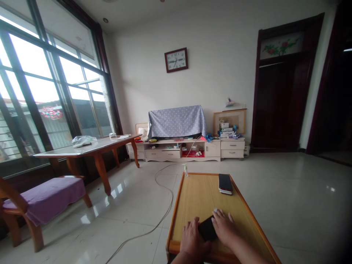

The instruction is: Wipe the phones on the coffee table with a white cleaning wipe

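My left hand and my right hand rest side by side on the near end of a low wooden table. Between them lies a small flat black object; both hands touch it, the left at its left edge and the right over its right side. Most of it is covered by my fingers, and I cannot tell what it is. Farther up the table lies a dark phone on top of a second device. A small clear bottle stands at the far left corner.
A white cable trails over the tiled floor left of the table. A long dining table and a chair with a purple cushion stand by the windows. A low TV cabinet lines the far wall; a dark doorway is at right.
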`<action>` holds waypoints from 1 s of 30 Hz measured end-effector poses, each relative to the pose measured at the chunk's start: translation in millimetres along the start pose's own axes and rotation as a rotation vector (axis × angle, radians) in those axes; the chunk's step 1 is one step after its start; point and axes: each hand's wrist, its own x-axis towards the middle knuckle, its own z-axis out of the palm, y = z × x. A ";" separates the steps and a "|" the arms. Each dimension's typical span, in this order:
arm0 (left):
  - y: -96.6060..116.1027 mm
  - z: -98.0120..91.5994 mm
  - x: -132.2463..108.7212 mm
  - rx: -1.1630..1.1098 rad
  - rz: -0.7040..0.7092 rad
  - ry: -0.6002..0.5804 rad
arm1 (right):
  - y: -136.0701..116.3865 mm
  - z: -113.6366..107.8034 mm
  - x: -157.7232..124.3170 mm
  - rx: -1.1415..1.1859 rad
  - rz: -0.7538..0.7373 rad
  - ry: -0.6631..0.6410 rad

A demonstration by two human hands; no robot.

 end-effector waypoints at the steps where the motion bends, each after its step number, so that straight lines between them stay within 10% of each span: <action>1: 1.0 -1.5 -0.2 0.003 -0.004 -0.011 | 0.6 -0.2 1.8 -0.004 0.017 0.004; 8: 5.2 -7.8 0.5 0.030 -0.039 -0.053 | -31.2 22.4 -12.4 0.055 -0.224 -0.102; 20: 9.2 -11.7 2.8 0.038 -0.048 -0.042 | 41.5 13.4 16.5 0.012 0.006 0.001; 30: 3.1 -5.4 9.6 0.030 -0.065 -0.029 | -23.6 30.0 -0.6 0.072 -0.207 -0.097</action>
